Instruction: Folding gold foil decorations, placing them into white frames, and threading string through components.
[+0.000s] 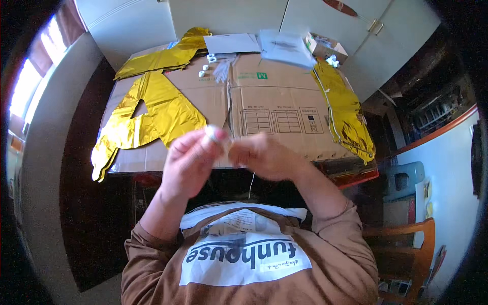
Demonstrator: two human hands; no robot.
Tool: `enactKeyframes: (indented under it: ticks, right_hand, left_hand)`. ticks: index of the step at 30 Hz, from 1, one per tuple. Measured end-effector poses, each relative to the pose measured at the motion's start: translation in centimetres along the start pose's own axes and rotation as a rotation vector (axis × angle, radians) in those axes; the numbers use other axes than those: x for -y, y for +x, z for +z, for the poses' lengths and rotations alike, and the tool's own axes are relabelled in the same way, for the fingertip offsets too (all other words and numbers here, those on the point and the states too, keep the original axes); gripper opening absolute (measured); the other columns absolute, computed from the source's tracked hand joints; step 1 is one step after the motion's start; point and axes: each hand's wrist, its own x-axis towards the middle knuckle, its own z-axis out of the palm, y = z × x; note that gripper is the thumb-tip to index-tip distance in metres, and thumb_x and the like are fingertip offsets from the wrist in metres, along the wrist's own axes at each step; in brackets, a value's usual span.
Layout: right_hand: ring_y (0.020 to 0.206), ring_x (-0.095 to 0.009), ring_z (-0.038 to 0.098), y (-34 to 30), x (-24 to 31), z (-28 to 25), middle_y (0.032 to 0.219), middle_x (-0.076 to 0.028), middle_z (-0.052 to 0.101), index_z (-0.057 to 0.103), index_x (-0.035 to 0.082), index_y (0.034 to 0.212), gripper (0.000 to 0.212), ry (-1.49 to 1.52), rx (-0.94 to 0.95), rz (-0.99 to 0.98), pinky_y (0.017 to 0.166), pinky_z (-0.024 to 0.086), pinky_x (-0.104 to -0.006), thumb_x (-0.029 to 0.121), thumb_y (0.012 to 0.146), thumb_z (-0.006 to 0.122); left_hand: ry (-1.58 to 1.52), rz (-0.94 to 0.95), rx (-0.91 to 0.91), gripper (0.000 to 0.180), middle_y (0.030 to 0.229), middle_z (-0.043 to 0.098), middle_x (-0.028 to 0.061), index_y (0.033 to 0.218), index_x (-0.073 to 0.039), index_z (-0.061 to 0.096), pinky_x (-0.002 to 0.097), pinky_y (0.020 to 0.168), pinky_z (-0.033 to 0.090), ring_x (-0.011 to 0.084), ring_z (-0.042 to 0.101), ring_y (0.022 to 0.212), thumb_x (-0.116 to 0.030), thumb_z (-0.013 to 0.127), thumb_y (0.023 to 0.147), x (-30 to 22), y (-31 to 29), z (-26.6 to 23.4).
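My left hand (pixel 189 163) is raised over the table's near edge, its thumb and fingers closed around a small white roll (pixel 211 133). Right beside it, my right hand (pixel 267 156) is curled, fingertips together and blurred by motion; what they pinch cannot be made out. A thin white string (pixel 251 185) hangs below my right hand; its upper end is hidden. Left of my hands, a flat gold foil letter balloon (pixel 165 109), shaped like an A, lies on the cardboard (pixel 269 94).
More gold foil balloons lie at the back left (pixel 152 63) and right edge (pixel 343 112). Small white rolls (pixel 202 73) and clear strips (pixel 222 70) lie near the back, before white sheets (pixel 233 43), a clear plastic packet (pixel 285 47) and an open box (pixel 325 47). A wooden chair (pixel 424 249) stands right.
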Motion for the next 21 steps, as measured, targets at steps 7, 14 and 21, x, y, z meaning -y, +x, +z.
enactKeyframes:
  ticks: [7,14,21]
  right_hand:
    - [0.065,-0.018,0.060,0.4,-0.6,-1.2,0.067,-0.007,0.057,0.057,0.003,0.081,0.024,0.029,-0.088,0.038,0.059,0.046,-0.0321,0.023,0.094,0.053]
    - [0.073,-0.013,0.060,1.1,0.5,-2.5,0.073,-0.006,0.060,0.059,0.004,0.082,0.012,0.084,-0.123,0.004,0.066,0.047,-0.0288,0.012,0.090,0.056]
    - [0.069,-0.028,0.061,1.5,1.0,-1.3,0.072,-0.012,0.058,0.058,0.004,0.079,0.018,-0.361,-0.171,-0.273,0.062,0.047,-0.0358,0.020,0.087,0.060]
  left_hand:
    - [0.377,-0.046,0.018,0.021,0.084,0.060,0.0007,0.108,0.002,0.064,0.0223,0.072,0.045,0.0082,0.055,0.081,-0.010,0.057,0.092,0.2,-0.9,1.2]
    - [0.575,-0.110,0.112,0.023,0.082,0.057,-0.0014,0.110,0.001,0.064,0.0218,0.068,0.042,0.0069,0.051,0.074,-0.012,0.056,0.093,1.0,-0.7,0.9]
    - [0.505,-0.034,-0.114,0.024,0.088,0.062,-0.0006,0.113,0.002,0.062,0.0199,0.075,0.045,0.0057,0.055,0.081,-0.012,0.054,0.095,2.1,-0.1,-0.4]
